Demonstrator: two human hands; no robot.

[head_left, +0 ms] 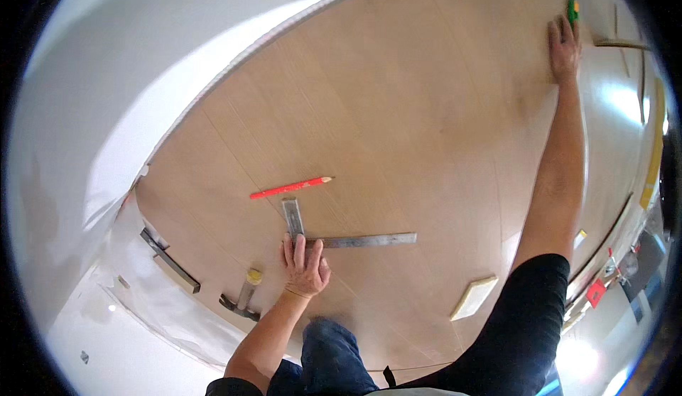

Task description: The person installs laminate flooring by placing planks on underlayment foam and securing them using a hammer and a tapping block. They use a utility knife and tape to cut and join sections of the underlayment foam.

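Observation:
My left hand [307,272] rests on the floor planks with its fingers over the corner of a metal square [366,240], holding it there. One arm of the square points away from me and the other lies to the right. Just beyond it lies a red carpenter's pencil [290,188], its bare wood tip to the right. My right arm stretches far to the upper right. There my right hand [565,53] has its fingers extended and slightly apart, at the near end of a green and yellow tool [573,10] with a thin dark tip, possibly a knife.
A claw hammer [246,293] and a dark metal bar [170,261] lie at the left. A pale board offcut [474,298] is near my right upper arm. A white wall [142,76] borders the wood plank floor [398,112]. A red item [595,293] sits among clutter at the right.

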